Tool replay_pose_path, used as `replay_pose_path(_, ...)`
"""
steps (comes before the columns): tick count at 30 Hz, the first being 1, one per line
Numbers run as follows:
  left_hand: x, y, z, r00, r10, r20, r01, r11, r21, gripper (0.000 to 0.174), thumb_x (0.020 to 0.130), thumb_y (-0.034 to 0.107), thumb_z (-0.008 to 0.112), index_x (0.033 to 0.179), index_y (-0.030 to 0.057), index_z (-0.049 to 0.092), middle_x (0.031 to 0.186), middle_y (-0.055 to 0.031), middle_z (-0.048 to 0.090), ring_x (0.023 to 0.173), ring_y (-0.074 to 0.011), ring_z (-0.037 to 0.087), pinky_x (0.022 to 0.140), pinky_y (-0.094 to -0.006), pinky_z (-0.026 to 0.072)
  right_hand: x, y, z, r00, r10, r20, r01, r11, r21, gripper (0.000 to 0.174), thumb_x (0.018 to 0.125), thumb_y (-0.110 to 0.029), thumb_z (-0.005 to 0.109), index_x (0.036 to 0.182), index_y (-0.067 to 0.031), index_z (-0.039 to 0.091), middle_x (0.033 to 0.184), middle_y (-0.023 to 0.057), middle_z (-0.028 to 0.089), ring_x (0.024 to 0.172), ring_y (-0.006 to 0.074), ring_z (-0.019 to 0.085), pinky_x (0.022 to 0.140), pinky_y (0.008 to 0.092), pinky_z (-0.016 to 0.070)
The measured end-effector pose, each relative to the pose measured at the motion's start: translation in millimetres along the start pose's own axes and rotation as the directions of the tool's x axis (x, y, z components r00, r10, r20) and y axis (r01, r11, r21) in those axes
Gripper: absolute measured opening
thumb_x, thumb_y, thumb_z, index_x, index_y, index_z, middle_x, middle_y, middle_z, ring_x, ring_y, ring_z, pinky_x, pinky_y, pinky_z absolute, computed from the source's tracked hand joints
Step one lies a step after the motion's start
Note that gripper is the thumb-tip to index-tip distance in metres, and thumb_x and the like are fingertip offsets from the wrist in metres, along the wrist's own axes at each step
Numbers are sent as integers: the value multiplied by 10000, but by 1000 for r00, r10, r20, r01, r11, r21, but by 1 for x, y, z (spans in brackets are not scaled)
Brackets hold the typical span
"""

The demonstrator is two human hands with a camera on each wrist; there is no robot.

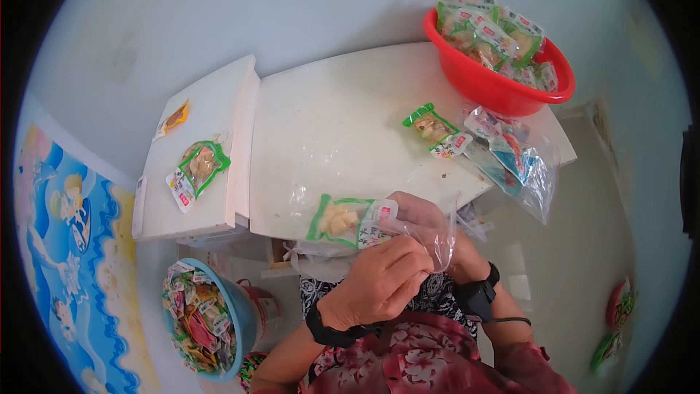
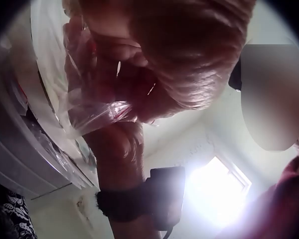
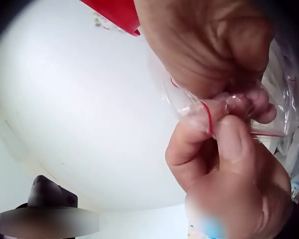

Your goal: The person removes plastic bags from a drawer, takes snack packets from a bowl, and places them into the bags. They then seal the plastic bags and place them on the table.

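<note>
In the head view my left hand (image 1: 386,277) pinches the edge of a clear zip bag (image 1: 442,244) between thumb and forefinger. The right hand (image 1: 419,213) is on the bag's far side, partly behind the film, its fingers curled at the plastic. A red zip line on the bag (image 3: 209,117) runs beside the pinching left hand (image 3: 229,159) in the right wrist view. Just left of the hands lies a green-edged food packet (image 1: 339,220) with pale pieces inside, clear film around it. In the left wrist view the left palm (image 2: 189,55) hides much of the bag.
A red basin (image 1: 496,91) heaped with packets stands at the table's back right. Near it lie another green-edged packet (image 1: 436,131) and a blue-printed clear bag (image 1: 514,157). On the left side table lies a packet (image 1: 198,168). A blue tub (image 1: 244,321) of packets stands below.
</note>
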State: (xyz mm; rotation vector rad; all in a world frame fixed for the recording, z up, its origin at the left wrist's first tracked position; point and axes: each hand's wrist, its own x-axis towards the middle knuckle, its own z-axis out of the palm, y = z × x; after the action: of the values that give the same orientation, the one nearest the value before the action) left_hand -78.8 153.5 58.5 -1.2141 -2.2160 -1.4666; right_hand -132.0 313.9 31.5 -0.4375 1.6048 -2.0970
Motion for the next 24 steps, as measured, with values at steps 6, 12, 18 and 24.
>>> replay_pose_path(6,-1,4,-32,997,-10,-71,18,993,119,270,837,84,751,1077,14,651,977,-134,651,818,-332,637,706,-407,517,22,25,-2,976,-211,-46,188,936,-297,254,991,-223,677,982,23,611,790,40,583,752,101,524,665,294,470)
replay_pose_path(12,9,2,-67,986,-78,-150,143,859,491,536,863,261,779,1284,-19,603,1147,-204,659,1067,-391,625,899,-452,519,26,-4,7,998,-33,-62,-10,812,-584,224,965,-180,693,1044,24,644,797,93,621,753,114,578,687,308,497)
replay_pose_path(18,8,6,-22,992,-105,-64,123,838,531,738,877,454,739,1430,12,533,1419,-210,534,1398,-386,447,1132,-521,397,28,23,21,916,-383,117,359,656,-664,259,953,-171,690,1155,-11,655,941,123,687,874,165,644,768,347,532)
replay_pose_path(24,6,4,-14,989,-113,-94,146,811,567,696,866,435,736,1370,-18,575,1396,-205,560,1374,-383,478,1130,-516,403,27,27,27,931,-360,62,307,677,-669,305,940,-170,690,1215,-46,644,1000,126,691,935,226,642,803,369,533)
